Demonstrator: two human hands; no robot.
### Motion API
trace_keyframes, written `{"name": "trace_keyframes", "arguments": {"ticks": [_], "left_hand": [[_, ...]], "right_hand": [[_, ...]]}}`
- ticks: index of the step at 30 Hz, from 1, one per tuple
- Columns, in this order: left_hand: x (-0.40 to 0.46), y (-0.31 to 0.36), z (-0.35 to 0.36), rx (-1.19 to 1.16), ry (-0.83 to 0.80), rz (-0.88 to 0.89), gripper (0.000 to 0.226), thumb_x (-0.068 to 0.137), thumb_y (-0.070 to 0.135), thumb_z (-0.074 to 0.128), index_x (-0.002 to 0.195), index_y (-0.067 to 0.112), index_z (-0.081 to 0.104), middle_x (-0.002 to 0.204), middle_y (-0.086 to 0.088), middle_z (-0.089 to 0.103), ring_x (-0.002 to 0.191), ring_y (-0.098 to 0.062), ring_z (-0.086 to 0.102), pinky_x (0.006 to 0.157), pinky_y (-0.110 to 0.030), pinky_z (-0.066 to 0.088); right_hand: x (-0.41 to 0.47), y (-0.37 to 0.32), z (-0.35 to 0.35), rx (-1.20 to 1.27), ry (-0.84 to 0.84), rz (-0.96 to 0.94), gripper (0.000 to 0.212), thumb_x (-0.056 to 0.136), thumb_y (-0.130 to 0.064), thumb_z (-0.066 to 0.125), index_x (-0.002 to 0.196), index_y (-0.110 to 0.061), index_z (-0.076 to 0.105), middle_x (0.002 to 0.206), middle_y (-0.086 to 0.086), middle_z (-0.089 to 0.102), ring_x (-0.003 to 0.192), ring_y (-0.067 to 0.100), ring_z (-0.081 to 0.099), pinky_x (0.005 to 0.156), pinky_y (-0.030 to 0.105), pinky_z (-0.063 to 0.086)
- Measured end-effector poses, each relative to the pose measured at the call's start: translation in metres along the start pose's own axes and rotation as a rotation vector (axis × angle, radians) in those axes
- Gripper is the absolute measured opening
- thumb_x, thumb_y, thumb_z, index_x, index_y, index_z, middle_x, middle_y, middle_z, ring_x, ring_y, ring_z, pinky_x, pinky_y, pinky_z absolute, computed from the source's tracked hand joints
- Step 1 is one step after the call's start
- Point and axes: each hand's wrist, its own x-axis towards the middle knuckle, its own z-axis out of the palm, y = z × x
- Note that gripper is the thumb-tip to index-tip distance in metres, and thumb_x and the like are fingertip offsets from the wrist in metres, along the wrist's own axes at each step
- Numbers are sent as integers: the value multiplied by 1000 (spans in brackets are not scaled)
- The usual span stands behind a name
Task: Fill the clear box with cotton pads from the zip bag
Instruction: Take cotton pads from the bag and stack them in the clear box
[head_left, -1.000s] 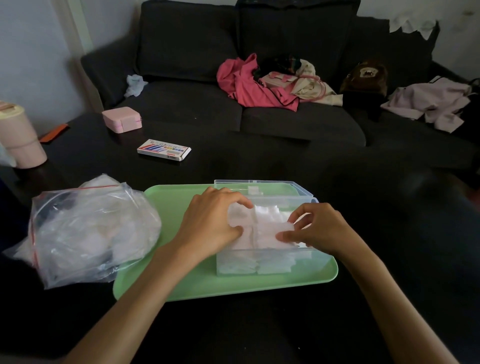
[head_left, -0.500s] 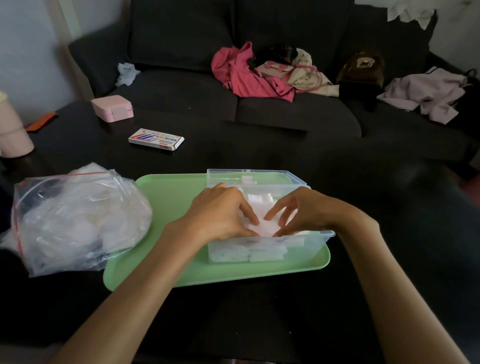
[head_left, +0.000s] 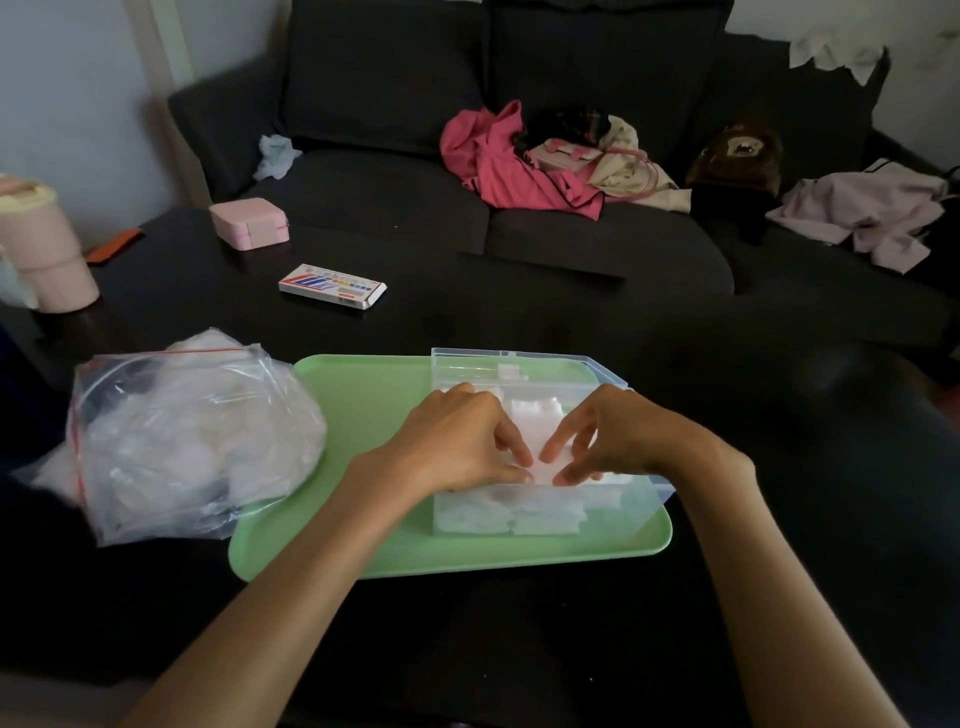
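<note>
The clear box (head_left: 631, 512) stands open on a green tray (head_left: 363, 400), its lid tipped back behind it. White cotton pads (head_left: 535, 413) lie stacked inside, reaching near the rim. My left hand (head_left: 454, 441) and my right hand (head_left: 628, 436) are both over the box. Their fingertips meet at the front middle and press down on the top pad. The zip bag (head_left: 192, 441), clear with a red seal line and holding more white pads, lies at the tray's left edge, partly overlapping it.
Further back on the dark table are a small flat carton (head_left: 332, 286), a pink case (head_left: 249, 223) and a pink cup (head_left: 47, 254) at the left edge. A dark sofa (head_left: 374, 197) with heaped clothes (head_left: 519, 161) stands behind.
My right hand held a pad by its edge above the box a second ago; the pad now lies on the stack, with both hands' fingertips drawn together on it. The view shifted slightly.
</note>
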Motion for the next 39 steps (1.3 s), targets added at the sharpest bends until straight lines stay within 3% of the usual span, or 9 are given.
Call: {"name": "trace_keyframes", "arguments": {"ticks": [5, 9, 13, 15, 18, 22, 28, 32, 39], "left_hand": [[-29, -14, -17, -134, 242, 51, 15, 84, 36, 66, 99, 36, 72, 108, 18, 63, 108, -9, 48, 92, -30, 37], [-79, -52, -41, -66, 730, -120, 21, 78, 18, 72, 96, 28, 71, 102, 11, 66, 98, -13, 56, 87, -29, 41], [-133, -100, -65, 7, 1151, -412, 46, 67, 18, 79, 109, 24, 60, 109, 0, 60, 98, -24, 53, 84, -37, 43], [-152, -123, -70, -79, 1107, -622, 65, 66, 31, 80, 123, 22, 50, 122, -4, 54, 109, -26, 50, 87, -38, 43], [-167, -152, -68, -383, 727, -921, 98, 63, 57, 77, 141, 14, 35, 144, -11, 40, 128, -31, 42, 104, -45, 38], [-180, -167, -59, -522, 327, -856, 63, 78, 61, 62, 125, 18, 58, 126, -3, 61, 117, -23, 55, 103, -37, 40], [-172, -172, -56, -732, 624, -770, 16, 91, 22, 59, 88, 12, 71, 84, -5, 72, 89, -25, 67, 81, -39, 53], [-161, -168, -62, -952, 739, -777, 18, 83, 15, 65, 66, 14, 69, 63, 2, 70, 67, -15, 65, 69, -34, 54], [-162, -159, -62, -99, 576, -910, 30, 90, 45, 50, 102, 21, 63, 100, -4, 66, 97, -30, 61, 72, -31, 40]], "right_hand": [[-9, -11, -18, -33, 94, 8, 23, 77, -20, 76, 97, -29, 71, 86, 0, 71, 70, 9, 65, 78, 29, 52], [-8, -57, -17, 117, 412, -147, 17, 82, -23, 71, 93, -35, 67, 82, -5, 68, 72, 11, 64, 71, 31, 53], [11, -126, 25, 273, 388, -335, 12, 81, -21, 70, 88, -31, 70, 77, -3, 69, 68, 12, 66, 73, 28, 54], [23, -154, 51, 326, 385, -375, 11, 80, -20, 71, 81, -31, 70, 75, -3, 67, 68, 13, 64, 67, 26, 51], [43, -179, 81, 367, 418, -332, 12, 77, -27, 74, 76, -34, 65, 78, -8, 62, 71, 8, 58, 66, 22, 42], [57, -188, 108, 309, 425, -211, 24, 73, -29, 77, 78, -30, 53, 86, -10, 60, 81, 10, 58, 71, 25, 42], [60, -185, 123, 436, 615, -367, 36, 75, -4, 69, 56, -30, 52, 65, -12, 64, 69, 7, 66, 64, 26, 50], [60, -175, 127, 435, 557, -453, 31, 77, 1, 67, 65, -28, 71, 71, -17, 69, 70, -1, 66, 69, 22, 54], [61, -178, 133, -280, 546, -580, 31, 84, -31, 64, 113, -42, 62, 107, -11, 48, 97, 9, 49, 66, 20, 36]]}}
